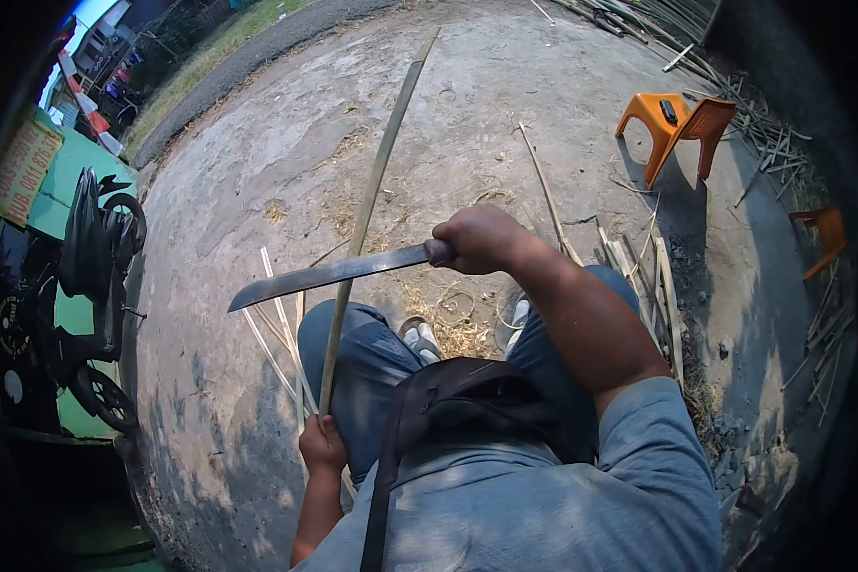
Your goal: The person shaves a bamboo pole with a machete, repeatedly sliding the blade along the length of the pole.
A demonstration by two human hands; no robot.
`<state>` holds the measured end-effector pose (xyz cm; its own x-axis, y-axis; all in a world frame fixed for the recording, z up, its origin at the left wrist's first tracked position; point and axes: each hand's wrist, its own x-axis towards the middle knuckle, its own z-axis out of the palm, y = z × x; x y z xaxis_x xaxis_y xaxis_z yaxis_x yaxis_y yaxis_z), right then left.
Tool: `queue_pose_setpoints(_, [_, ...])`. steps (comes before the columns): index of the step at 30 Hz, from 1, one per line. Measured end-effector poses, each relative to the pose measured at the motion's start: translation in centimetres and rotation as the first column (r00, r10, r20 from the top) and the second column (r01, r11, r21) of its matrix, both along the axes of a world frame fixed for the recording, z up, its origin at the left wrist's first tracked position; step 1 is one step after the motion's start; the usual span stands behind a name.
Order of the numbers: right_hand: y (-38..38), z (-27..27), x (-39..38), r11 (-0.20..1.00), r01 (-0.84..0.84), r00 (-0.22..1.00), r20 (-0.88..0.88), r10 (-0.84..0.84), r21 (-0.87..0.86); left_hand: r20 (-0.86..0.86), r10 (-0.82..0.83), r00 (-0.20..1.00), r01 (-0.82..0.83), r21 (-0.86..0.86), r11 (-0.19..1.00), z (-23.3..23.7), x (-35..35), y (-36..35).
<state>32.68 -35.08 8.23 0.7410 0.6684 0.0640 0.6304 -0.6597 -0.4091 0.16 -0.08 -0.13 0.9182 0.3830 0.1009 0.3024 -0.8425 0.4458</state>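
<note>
My right hand (pixel 481 240) is closed round the handle of a machete (pixel 329 278), whose long blade points left across my knees. The blade overlaps a long bamboo strip (pixel 377 172) in this view. My left hand (pixel 322 444) grips the strip's lower end beside my left thigh, and the strip rises from there, slanting away to the upper right. Several thin pale slats (pixel 284 329) lie by my left leg, close to that hand. A black bag (pixel 477 405) sits at my waist.
Split bamboo pieces (pixel 667 305) lie right of my right leg. Shavings (pixel 458 336) cover the ground between my feet. An orange plastic chair (pixel 660 124) with a small black object stands ahead right, near piled bamboo strips (pixel 782 143). A motorcycle (pixel 100 267) stands at left.
</note>
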Motion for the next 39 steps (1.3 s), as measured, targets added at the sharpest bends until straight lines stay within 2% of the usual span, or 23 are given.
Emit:
queue_pose_setpoints(5, [-1.0, -0.4, 1.0, 0.991, 0.133, 0.987, -0.095, -0.13, 0.022, 0.007, -0.002, 1.0, 0.002, -0.001, 1.0, 0.2, -0.1, 0.0])
queue_pose_setpoints(12, [-0.5, -1.3, 0.8, 0.989, 0.09, 0.975, -0.212, -0.064, 0.116, 0.03, -0.02, 0.999, 0.02, 0.0, 1.0, -0.2, -0.1, 0.3])
queue_pose_setpoints(15, [-0.6, -1.7, 0.8, 0.979, 0.075, 0.985, -0.169, -0.042, 0.192, 0.024, -0.015, 1.0, 0.015, -0.001, 1.0, -0.2, -0.1, 0.2])
queue_pose_setpoints(18, [-0.6, -1.3, 0.7, 0.985, 0.047, 0.987, -0.162, -0.02, 0.165, 0.019, -0.014, 1.0, 0.014, 0.008, 1.0, -0.4, -0.1, 0.3])
queue_pose_setpoints(21, [-0.4, 0.0, 0.3, 0.999, 0.046, 0.983, -0.18, -0.042, 0.015, 0.011, -0.008, 1.0, 0.008, 0.005, 1.0, -0.3, 0.0, 0.3])
queue_pose_setpoints(39, [-0.1, -0.4, 0.2, 1.0, 0.002, 0.989, -0.149, 0.001, 0.026, 0.035, -0.004, 0.999, 0.005, -0.025, 1.0, -0.5, -0.1, 0.4])
